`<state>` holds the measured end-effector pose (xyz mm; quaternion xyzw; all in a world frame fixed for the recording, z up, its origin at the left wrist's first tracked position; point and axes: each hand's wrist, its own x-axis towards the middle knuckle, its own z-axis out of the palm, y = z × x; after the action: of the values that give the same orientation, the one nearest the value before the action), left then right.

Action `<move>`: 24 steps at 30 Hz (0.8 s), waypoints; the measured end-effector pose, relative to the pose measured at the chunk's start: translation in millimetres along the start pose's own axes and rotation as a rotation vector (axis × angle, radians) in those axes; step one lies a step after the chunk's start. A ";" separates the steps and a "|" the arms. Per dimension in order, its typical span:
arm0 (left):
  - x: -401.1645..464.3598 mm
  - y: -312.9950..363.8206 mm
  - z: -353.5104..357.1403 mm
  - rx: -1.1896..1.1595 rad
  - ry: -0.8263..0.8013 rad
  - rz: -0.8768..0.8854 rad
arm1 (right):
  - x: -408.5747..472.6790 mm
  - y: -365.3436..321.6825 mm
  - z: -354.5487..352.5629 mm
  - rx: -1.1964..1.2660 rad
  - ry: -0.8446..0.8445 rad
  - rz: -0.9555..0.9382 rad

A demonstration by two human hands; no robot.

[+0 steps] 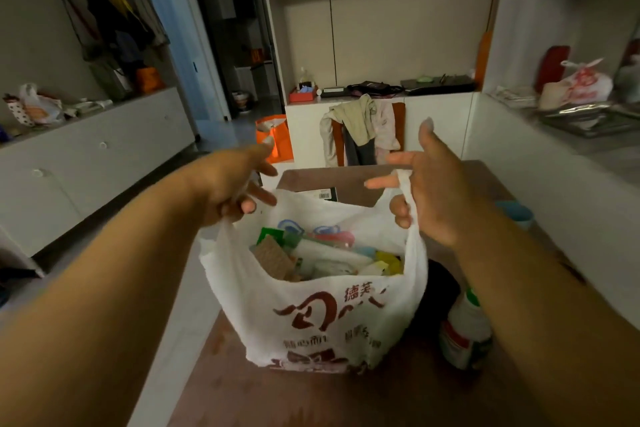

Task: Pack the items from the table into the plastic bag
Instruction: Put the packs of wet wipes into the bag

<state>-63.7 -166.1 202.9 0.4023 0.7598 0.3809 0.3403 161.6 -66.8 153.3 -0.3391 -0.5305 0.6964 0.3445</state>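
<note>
Brown table (363,402) bears a white plastic bag (311,319), upright, mouth open, packed with assorted items (311,256). Left hand (228,184) pinches the left handle; right hand (433,191) grips the right handle. White bottle (465,333) stands just beside the bag.

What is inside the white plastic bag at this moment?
The white plastic bag, held open by the left hand and right hand, shows a brown cardboard piece, a white tube and colourful packets. Anything deeper is covered.
</note>
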 end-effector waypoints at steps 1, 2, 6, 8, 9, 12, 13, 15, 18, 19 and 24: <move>3.7 -2.7 2.2 0.048 -0.010 -0.026 | 0.7 2.7 0.4 -0.039 0.001 0.022; 7.3 -3.8 3.6 0.074 -0.001 -0.041 | 0.8 4.1 1.1 -0.070 -0.002 0.041; 13.3 0.5 2.3 0.108 0.006 -0.065 | -0.8 -8.1 0.3 -0.082 -0.040 0.076; 11.0 9.9 -6.5 0.019 0.007 -0.062 | -4.2 -26.5 -1.0 0.016 -0.066 0.024; 8.2 16.9 -13.0 -0.042 0.021 -0.046 | -6.8 -37.3 -1.7 0.088 -0.088 0.007; -2.0 39.2 -39.8 -0.169 0.066 0.005 | -6.3 -67.8 -4.6 0.282 -0.139 -0.039; -2.8 44.2 -47.7 -0.193 0.083 0.013 | -1.6 -74.3 -4.4 0.328 -0.121 -0.067; 4.2 46.3 -53.8 -0.188 0.111 -0.003 | 10.9 -76.5 -1.3 0.345 -0.039 -0.081; 22.6 27.5 -30.1 -0.091 0.072 -0.112 | 33.7 -49.1 5.8 0.171 0.045 0.042; 29.4 16.1 -18.5 -0.050 0.038 -0.156 | 40.3 -35.6 5.9 0.086 0.047 0.100; 50.5 -19.6 4.7 0.110 -0.028 -0.201 | 51.4 -0.3 -11.7 -0.172 -0.038 0.311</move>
<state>-89.2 -128.3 173.3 0.3476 0.8112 0.2970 0.3646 144.0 -17.6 145.7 -0.4320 -0.5354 0.6998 0.1922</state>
